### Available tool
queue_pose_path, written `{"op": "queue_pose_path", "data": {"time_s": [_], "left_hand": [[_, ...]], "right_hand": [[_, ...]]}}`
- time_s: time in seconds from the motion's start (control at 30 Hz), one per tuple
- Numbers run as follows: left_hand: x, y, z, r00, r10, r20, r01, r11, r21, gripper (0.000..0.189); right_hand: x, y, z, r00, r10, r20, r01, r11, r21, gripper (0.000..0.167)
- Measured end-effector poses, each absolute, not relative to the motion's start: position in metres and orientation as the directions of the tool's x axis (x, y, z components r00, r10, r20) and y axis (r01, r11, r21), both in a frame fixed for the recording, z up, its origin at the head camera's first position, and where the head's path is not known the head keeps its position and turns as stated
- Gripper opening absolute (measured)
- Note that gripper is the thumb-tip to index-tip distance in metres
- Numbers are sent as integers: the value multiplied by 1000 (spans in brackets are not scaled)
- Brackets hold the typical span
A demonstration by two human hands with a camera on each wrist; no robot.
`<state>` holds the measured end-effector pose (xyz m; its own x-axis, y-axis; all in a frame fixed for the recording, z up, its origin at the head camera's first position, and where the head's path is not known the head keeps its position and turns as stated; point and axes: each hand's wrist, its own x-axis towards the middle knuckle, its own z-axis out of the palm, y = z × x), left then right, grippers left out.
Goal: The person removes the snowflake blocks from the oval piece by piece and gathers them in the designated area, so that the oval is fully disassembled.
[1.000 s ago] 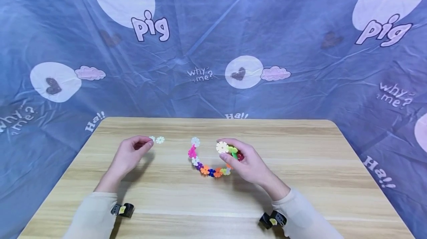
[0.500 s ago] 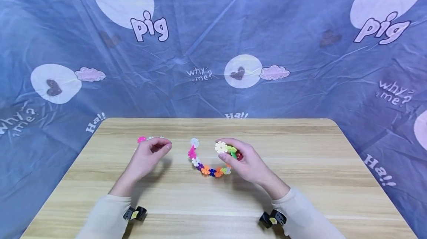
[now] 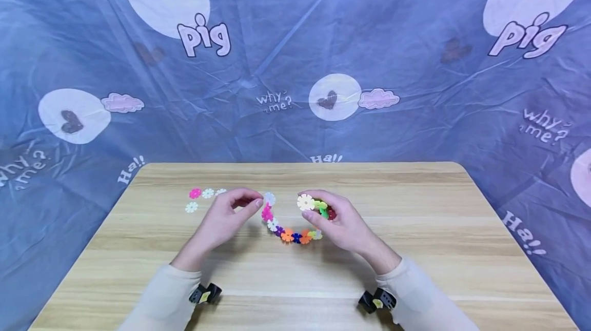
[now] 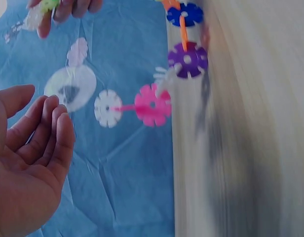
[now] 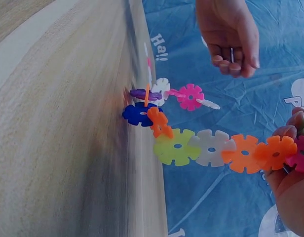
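Chain [image 3: 296, 238] is pinched in your right hand [image 3: 341, 223]; your left hand [image 3: 228, 218], fingers [image 4: 64, 143] loosely curled, empty, hovers near its white end [image 4: 108, 108].

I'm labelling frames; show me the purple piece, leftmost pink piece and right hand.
Purple piece [image 4: 197, 60], left wrist view: disc, right of hole.
Leftmost pink piece [image 3: 195, 194], head view: its middle.
Right hand [image 3: 340, 226], head view: its middle.

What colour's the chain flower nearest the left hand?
White; the left wrist view shows this flower disc best.
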<state>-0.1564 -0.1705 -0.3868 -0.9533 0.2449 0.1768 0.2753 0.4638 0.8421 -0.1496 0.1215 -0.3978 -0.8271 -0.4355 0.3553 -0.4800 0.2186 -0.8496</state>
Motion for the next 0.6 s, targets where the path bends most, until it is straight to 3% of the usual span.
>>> {"op": "queue_pose_path", "data": {"time_s": [0.6], "left_hand": [[-156,-135,-376,-898,382,220,353,323,878,18]], "right_hand": [[-150,123,-396,-828,-439,350,-487,250,-837,38]]}}
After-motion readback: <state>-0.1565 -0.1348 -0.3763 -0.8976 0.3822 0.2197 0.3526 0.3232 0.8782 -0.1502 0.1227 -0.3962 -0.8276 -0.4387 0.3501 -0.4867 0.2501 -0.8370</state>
